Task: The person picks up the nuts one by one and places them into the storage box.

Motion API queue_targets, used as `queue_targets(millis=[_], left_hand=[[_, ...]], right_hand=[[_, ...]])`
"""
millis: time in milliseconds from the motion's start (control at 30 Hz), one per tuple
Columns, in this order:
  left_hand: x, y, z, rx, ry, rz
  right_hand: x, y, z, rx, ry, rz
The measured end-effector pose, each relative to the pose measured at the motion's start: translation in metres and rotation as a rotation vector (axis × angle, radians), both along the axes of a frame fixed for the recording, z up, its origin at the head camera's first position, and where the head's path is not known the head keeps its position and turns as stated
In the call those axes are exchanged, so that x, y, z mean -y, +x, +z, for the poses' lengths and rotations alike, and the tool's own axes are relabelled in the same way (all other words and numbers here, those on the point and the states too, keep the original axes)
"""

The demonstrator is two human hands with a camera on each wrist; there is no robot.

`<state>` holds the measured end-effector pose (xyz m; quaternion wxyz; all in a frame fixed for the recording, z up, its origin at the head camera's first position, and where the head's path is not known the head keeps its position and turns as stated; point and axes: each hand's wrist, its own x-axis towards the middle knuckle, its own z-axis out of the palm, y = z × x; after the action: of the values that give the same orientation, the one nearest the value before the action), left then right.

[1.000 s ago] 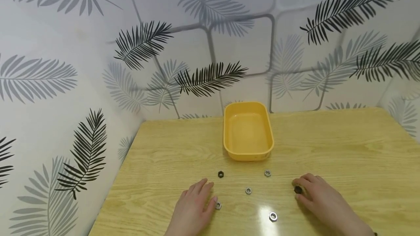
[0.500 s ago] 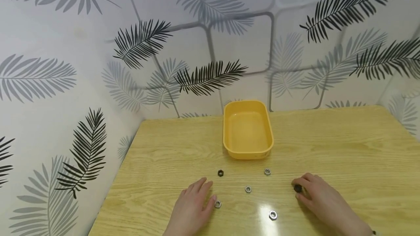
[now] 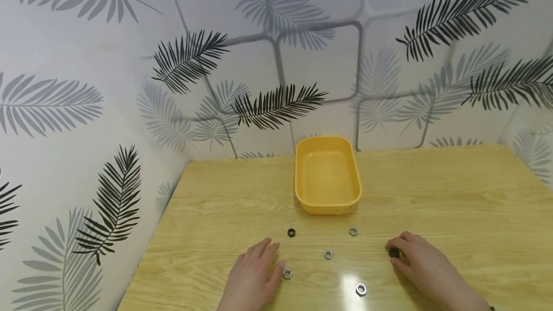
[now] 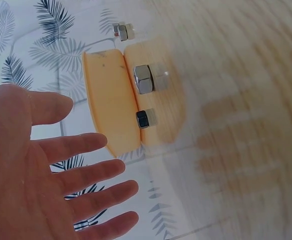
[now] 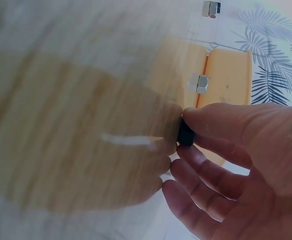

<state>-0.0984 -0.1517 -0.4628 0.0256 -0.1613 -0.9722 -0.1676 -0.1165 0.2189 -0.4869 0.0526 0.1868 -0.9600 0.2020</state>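
The right hand (image 3: 425, 265) rests on the table (image 3: 453, 196) near its front edge, right of centre. Thumb and forefinger pinch a black nut (image 3: 393, 252) that sits at the fingertips, on the hand's inner side; the right wrist view shows the same black nut (image 5: 186, 134) clamped between thumb and fingers, with the remaining fingers curled beneath it. Whether the nut touches the tabletop or is just clear of it cannot be told.

The left hand (image 3: 252, 277) lies flat near the front edge, left of centre, fingers straight and spread, grasping nothing. The left wrist view confirms an open palm (image 4: 46, 170) with fingers extended. A silver nut (image 3: 287, 274) lies just beside this hand's thumb side, at or nearly at contact.

Further nuts lie between the two hands: a second black nut (image 3: 291, 232) ahead of the left fingertips, a silver one (image 3: 328, 254) at centre, another (image 3: 353, 231) toward the tray, and a larger one (image 3: 360, 289) closest to the front edge.

A yellow tray (image 3: 302, 176) stands at the middle of the table's rear edge, against the leaf-patterned wall (image 3: 86, 109), well apart from both hands.
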Motion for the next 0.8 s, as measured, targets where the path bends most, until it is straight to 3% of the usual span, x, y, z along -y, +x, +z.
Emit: queue_targets(millis=[367, 800], left_hand=[[0.0016, -0.0013, -0.0042, -0.006, 0.012, 0.006], [0.0005, -0.0035, -0.002, 0.038, -0.001, 0.021]], right_hand=[[0.0011, -0.0021, 0.0012, 0.097, 0.011, -0.01], [0.003, -0.004, 0.0061, 0.13, 0.011, -0.054]])
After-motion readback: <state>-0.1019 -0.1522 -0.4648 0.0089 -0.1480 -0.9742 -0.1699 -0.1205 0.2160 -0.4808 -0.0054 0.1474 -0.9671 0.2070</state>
